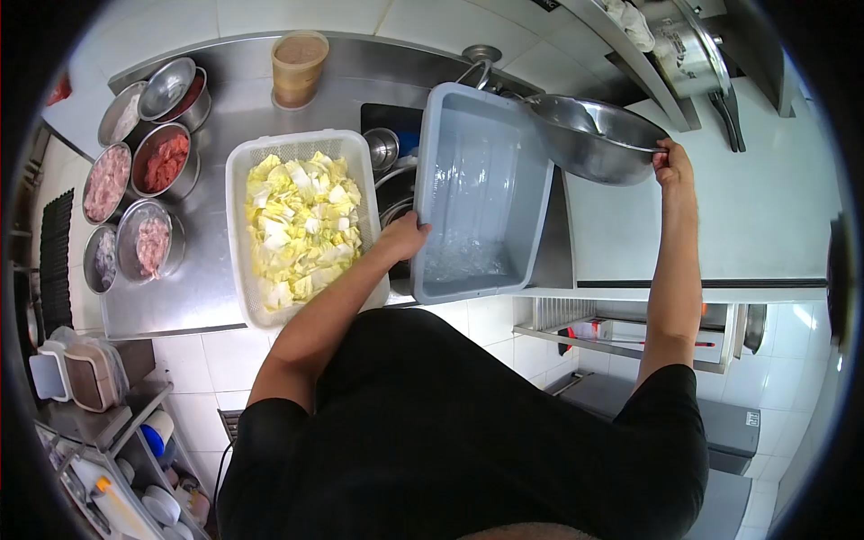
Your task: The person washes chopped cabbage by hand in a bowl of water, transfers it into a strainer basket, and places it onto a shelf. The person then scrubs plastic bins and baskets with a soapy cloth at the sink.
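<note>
My left hand [403, 239] is closed on the left rim of a grey plastic tub [531, 243], which is tilted over the sink area and has a little clear water at its near end. My right hand [673, 165] grips the right rim of a large steel bowl [605, 166]. That bowl leans toward the tub, its left end at the tub's upper right rim. Left of the tub, a white perforated basket [241, 225] is filled with chopped cabbage [301, 225]. A small steel cup [382, 148] shows between basket and tub.
Several steel pots of raw meat [164, 160] crowd the counter's left end. A tall plastic container [300, 67] of brownish contents stands at the back. Right of the sink is a white worktop [702, 234]. Above it, a shelf holds a pressure cooker [688, 54] with its handle hanging down.
</note>
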A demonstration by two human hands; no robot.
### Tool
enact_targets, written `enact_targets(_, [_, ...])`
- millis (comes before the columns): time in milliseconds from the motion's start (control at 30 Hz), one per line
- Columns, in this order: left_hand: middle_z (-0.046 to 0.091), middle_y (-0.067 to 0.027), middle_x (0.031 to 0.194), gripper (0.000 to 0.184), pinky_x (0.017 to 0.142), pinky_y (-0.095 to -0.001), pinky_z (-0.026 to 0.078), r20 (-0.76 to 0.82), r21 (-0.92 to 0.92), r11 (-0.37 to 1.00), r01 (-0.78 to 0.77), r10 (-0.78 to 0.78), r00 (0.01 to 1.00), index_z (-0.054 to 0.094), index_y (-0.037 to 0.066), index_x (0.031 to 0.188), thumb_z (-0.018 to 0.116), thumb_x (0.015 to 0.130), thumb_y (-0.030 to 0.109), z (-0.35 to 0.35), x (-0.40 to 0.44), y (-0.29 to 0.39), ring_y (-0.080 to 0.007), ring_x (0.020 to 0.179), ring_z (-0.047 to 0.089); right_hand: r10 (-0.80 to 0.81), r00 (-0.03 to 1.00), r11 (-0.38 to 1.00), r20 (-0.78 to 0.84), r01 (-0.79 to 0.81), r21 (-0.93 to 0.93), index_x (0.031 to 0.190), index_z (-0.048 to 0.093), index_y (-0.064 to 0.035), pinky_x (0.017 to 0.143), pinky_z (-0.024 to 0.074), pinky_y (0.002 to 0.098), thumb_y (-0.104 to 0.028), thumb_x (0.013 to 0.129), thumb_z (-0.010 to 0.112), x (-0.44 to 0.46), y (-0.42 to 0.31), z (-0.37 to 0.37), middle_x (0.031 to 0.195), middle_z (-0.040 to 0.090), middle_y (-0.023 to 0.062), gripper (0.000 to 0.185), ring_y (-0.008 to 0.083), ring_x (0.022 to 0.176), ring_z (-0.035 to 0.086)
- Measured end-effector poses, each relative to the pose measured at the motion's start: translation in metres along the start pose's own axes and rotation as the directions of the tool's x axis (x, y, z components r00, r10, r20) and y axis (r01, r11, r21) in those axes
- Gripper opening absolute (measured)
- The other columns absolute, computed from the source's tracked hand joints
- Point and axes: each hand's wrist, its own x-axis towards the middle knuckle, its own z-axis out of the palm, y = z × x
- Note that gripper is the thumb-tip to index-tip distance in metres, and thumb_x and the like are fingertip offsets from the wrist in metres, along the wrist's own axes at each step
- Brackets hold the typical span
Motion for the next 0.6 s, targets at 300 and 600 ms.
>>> enact_targets(300, [0.065, -0.0309, 0.12, 0.05, 0.1, -0.0523, 0.047, 0.02, -0.024, 1.0, -0.018, 0.018, 1.0, 0.055, -0.006, 0.123, 0.056, 0.1, 0.039, -0.003, -0.001, -0.001, -0.0462, 0.114, 0.063, -0.076, 0.997, 0.982, -0.031, 0.07, -0.177, 0.075, 0.06, -0.0075, 0.039, 0.0436, 0.0189, 0.0, 0.083, 0.069, 0.032, -0.026, 0.028, 0.066, 0.051, 0.0004, 0.014, 0.0074, 0.046, 0.045])
enact_targets(600, [0.064, -0.0311, 0.121, 0.051, 0.1, -0.0519, 0.047, 0.022, -0.063, 0.997, -0.044, 0.045, 0.999, 0.055, -0.007, 0.125, 0.057, 0.099, 0.038, 0.001, 0.006, -0.009, -0.0461, 0.116, 0.061, -0.049, 0.998, 0.989, 0.05, 0.056, -0.138, 0.084, 0.063, -0.0062, 0.039, 0.0441, 0.0146, -0.001, 0.081, 0.074, -0.009, -0.024, 0.039, 0.068, 0.052, -0.0022, 0.012, 0.0028, 0.045, 0.042])
